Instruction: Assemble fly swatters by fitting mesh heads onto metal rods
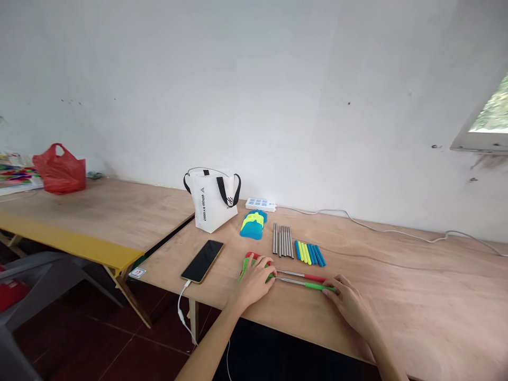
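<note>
My left hand (256, 283) lies on a green and red mesh piece (249, 261) at the near edge of the wooden table (416, 296), fingers bent over it. My right hand (349, 304) rests at the handle end of a metal rod with a green grip (307, 285), fingertips touching it. A second rod with a red grip (304, 275) lies just behind, parallel to the first.
Behind are a row of bare metal rods (282, 241), blue and yellow grips (309, 254), a blue and yellow mesh stack (253, 224), a phone (202, 261) on a cable, a white tote bag (212, 198), a power strip (260, 203) and a red plastic bag (60, 169) far left.
</note>
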Motion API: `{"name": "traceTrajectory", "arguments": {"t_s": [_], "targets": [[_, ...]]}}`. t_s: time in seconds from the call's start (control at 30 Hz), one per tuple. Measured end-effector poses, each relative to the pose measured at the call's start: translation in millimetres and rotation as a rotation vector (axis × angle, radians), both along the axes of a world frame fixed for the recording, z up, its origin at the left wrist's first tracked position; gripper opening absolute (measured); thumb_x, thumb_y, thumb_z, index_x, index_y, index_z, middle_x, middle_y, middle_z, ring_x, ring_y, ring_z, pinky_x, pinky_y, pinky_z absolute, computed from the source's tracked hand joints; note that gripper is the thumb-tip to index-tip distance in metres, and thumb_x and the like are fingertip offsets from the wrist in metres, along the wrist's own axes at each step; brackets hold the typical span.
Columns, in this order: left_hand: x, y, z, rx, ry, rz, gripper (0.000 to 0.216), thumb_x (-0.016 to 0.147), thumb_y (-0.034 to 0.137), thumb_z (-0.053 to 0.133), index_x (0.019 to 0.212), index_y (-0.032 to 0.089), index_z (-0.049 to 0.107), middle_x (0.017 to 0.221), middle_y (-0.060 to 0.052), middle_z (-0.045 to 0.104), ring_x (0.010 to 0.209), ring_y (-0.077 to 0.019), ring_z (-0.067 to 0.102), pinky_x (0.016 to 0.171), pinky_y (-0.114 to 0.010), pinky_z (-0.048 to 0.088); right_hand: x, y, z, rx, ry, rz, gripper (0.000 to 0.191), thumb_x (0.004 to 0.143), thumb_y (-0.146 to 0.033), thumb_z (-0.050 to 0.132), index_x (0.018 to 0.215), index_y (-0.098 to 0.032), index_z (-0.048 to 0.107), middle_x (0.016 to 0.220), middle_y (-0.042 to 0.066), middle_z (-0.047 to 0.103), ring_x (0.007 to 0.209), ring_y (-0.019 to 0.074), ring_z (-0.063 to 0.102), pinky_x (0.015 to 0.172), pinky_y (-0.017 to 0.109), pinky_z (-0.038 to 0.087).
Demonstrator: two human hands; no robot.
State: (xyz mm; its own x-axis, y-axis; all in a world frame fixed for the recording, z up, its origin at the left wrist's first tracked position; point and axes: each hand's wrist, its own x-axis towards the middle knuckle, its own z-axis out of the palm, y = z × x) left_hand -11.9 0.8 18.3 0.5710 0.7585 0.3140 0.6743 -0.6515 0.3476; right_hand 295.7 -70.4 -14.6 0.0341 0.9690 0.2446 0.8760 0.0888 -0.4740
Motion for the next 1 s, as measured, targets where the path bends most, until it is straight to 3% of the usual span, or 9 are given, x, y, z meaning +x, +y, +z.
{"name": "traceTrajectory", "arguments": {"t_s": [0.17,0.47,0.7,1.0], "targets": [[3.5,-0.8,-2.3,-0.012,-0.002,0.074,0.009,0.096,0.021,0.057,0.099,0.025,0.065,0.122,-0.003,0.063,0.123,-0.0255,0.056,0.112,-0.051,0.034,-0.7,1.0,-3.3,0.026,-0.007,0.006,0.035,0.099,-0.051,0.039,0.106,-0.033,0.068,0.110,0.003,0.065,0.099,0.0227,0.066,0.082,0.035,0.052],[3.8,4.6,-9.9,0.022,0.015,0.173,0.021,0.098,0.029,0.055,0.117,0.024,0.063,0.133,-0.008,0.058,0.131,-0.0293,0.050,0.117,-0.059,0.027,-8.9,4.6,-10.1,0.129,-0.118,-0.032,0.036,0.101,-0.049,0.035,0.108,-0.032,0.066,0.112,0.005,0.064,0.107,0.0241,0.063,0.088,0.038,0.051],[8.7,4.8,-10.6,0.073,-0.045,0.181,0.014,0.096,0.024,0.056,0.109,0.023,0.063,0.125,-0.007,0.062,0.126,-0.0266,0.053,0.117,-0.054,0.030,-12.0,5.3,-12.7,0.148,-0.203,-0.062,0.038,0.102,-0.047,0.033,0.113,-0.031,0.065,0.109,0.006,0.063,0.104,0.0250,0.061,0.086,0.040,0.050],[8.4,3.5,-11.8,0.068,-0.082,0.204,0.011,0.097,0.029,0.056,0.105,0.025,0.062,0.123,-0.006,0.061,0.122,-0.0276,0.055,0.116,-0.057,0.029,-11.7,7.5,-20.7,0.192,-0.248,-0.109,0.032,0.102,-0.045,0.034,0.110,-0.026,0.059,0.103,0.007,0.061,0.097,0.0243,0.063,0.082,0.037,0.049]]}}
